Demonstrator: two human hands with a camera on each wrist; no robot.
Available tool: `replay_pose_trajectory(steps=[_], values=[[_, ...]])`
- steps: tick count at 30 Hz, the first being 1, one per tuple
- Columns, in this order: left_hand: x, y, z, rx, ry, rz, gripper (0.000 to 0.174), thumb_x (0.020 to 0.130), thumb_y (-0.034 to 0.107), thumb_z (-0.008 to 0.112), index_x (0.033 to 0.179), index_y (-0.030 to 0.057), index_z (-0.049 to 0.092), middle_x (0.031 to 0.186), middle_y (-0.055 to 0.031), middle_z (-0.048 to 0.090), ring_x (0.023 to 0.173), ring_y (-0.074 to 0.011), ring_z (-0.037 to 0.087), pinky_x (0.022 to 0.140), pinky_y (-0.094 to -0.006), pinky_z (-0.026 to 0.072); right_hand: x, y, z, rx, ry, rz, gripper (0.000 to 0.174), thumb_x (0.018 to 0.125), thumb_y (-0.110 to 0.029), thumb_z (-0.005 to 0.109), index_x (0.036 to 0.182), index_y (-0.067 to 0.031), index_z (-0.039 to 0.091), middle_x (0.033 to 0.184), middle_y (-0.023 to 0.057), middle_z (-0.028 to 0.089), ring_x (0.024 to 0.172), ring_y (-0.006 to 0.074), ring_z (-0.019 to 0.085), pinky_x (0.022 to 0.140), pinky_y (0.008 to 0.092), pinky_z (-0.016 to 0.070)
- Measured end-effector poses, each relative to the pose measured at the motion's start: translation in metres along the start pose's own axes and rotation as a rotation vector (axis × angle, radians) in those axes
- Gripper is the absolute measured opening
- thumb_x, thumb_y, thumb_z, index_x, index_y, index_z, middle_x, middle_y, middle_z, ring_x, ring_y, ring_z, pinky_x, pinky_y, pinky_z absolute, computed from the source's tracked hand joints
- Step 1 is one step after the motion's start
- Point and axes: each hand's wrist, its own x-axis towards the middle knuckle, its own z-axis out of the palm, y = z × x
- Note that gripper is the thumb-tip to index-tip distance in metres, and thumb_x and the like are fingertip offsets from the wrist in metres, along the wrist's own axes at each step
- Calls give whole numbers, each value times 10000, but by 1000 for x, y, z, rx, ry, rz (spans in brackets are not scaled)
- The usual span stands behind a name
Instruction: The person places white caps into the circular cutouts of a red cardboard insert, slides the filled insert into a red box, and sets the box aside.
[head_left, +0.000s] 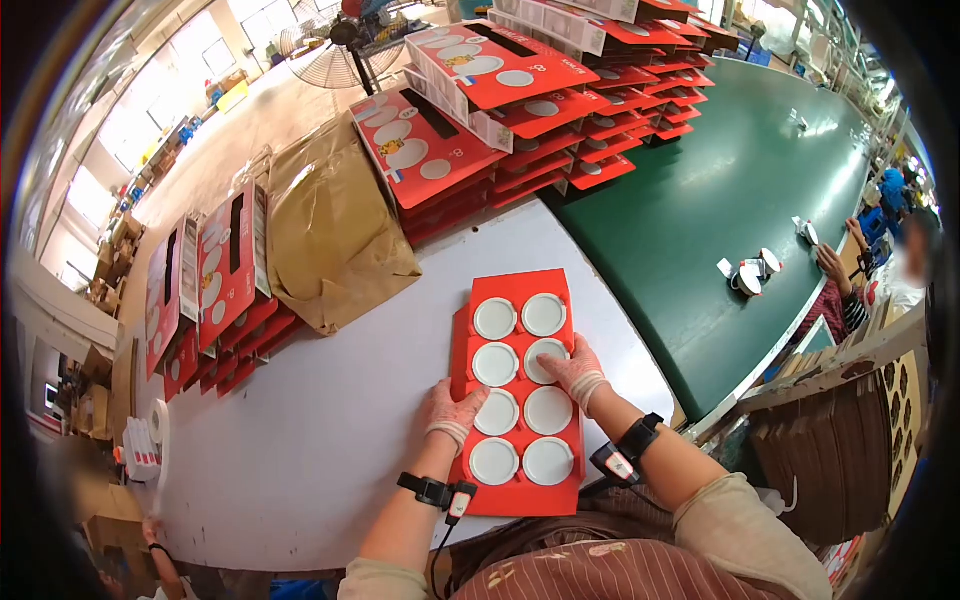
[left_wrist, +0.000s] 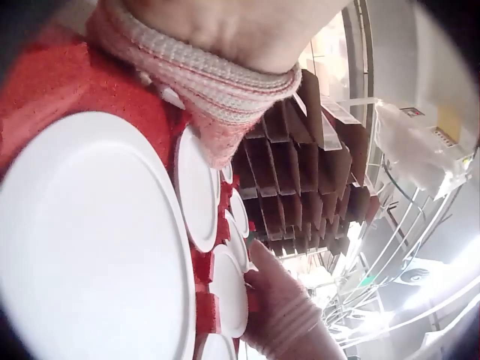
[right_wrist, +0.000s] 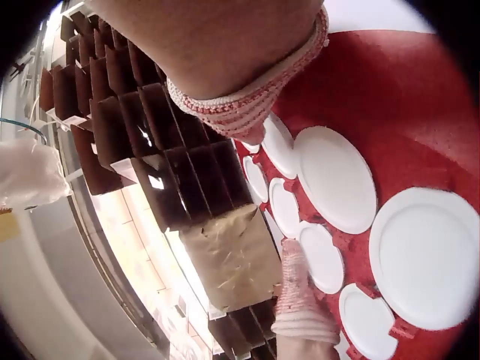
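A red carton (head_left: 520,485) with several round white pieces (head_left: 495,462) in two columns lies on the table before the person. The left hand (head_left: 455,410) holds its left edge, the thumb on top by a white piece. On the other long edge, higher up, the right hand (head_left: 578,370) grips the carton, its thumb over a white piece. Both hands wear pale gloves; the fingers beneath the edges are hidden. The left wrist view shows the right hand (left_wrist: 281,311) beyond the white pieces (left_wrist: 97,240). In the right wrist view, the left hand (right_wrist: 300,296) is at the carton's far edge.
Red printed cartons (head_left: 430,150) stand stacked at the back of the white table (head_left: 300,440), with more at the left. Brown paper (head_left: 335,230) lies between them. A green belt (head_left: 700,250) runs on the right, bearing small white items (head_left: 748,278); another person's hand (head_left: 832,265) is beside it.
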Motion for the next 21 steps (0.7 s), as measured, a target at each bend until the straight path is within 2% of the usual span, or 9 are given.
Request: replay_pose_trajectory(steps=[2, 4, 6, 10, 13, 17, 19, 20, 21], values=[[-6, 1, -3, -217, -145, -39, 714, 705, 383, 733, 1216, -31, 453, 1194, -169, 534, 1056, -233, 534, 900, -334, 425, 7, 9, 5, 192, -82, 12, 737, 694, -263, 744, 1280, -6, 377, 1152, 155, 555, 1005, 233, 568, 839, 334, 486], [-8, -21, 12, -366, -158, 28, 657, 723, 315, 731, 1217, -19, 457, 1155, -132, 557, 994, -201, 550, 859, -314, 442, 5, 10, 8, 353, -207, -42, 668, 720, -236, 727, 1257, -5, 403, 1109, 132, 578, 968, 212, 584, 796, 323, 508], [-17, -35, 25, -525, -125, 170, 587, 731, 283, 733, 1180, -8, 491, 1095, -99, 578, 956, -186, 546, 838, -318, 451, -3, 0, 9, 314, -226, 24, 639, 730, -231, 721, 1243, -3, 417, 1103, 129, 582, 959, 208, 588, 792, 321, 511], [-25, -64, 33, -550, -235, -59, 563, 784, 289, 700, 1215, 12, 468, 1119, -62, 548, 954, -146, 519, 865, -287, 424, -29, -20, 6, 283, -310, 85, 582, 749, -220, 707, 1218, 5, 445, 1076, 129, 599, 927, 211, 602, 779, 332, 518], [-37, -70, 27, -598, -244, 67, 577, 797, 326, 687, 1229, 19, 460, 1144, -58, 540, 984, -143, 509, 871, -303, 426, -36, -15, 12, 180, -283, 85, 543, 753, -208, 703, 1197, 1, 468, 1060, 129, 605, 911, 213, 608, 771, 337, 522], [-37, -76, 5, -442, -416, -14, 603, 798, 361, 676, 1248, 30, 449, 1186, -63, 526, 1041, -168, 503, 892, -320, 423, -45, -5, 17, 254, -348, 36, 513, 755, -196, 704, 1181, -8, 488, 1049, 124, 609, 909, 209, 608, 765, 336, 523], [-20, -89, 4, -875, -478, -196, 608, 801, 389, 659, 1246, 28, 456, 1211, -84, 519, 1088, -205, 496, 914, -338, 416, -50, -2, 20, 303, -391, 64, 506, 757, -194, 708, 1177, -12, 493, 1058, 120, 608, 912, 203, 607, 768, 335, 522], [-13, -86, 3, -880, -473, -192, 608, 801, 389, 659, 1246, 28, 456, 1211, -84, 519, 1088, -205, 496, 914, -338, 416, -52, -1, 23, 299, -395, 59, 506, 757, -194, 708, 1177, -12, 493, 1058, 120, 608, 912, 203, 607, 768, 335, 522], [-4, -79, 0, -1029, -336, -179, 638, 786, 409, 666, 1242, 15, 456, 1204, -96, 523, 1091, -217, 498, 920, -345, 414, -54, 1, 26, 286, -417, 39, 513, 757, -197, 710, 1181, -12, 490, 1064, 119, 606, 917, 201, 604, 772, 334, 520]])
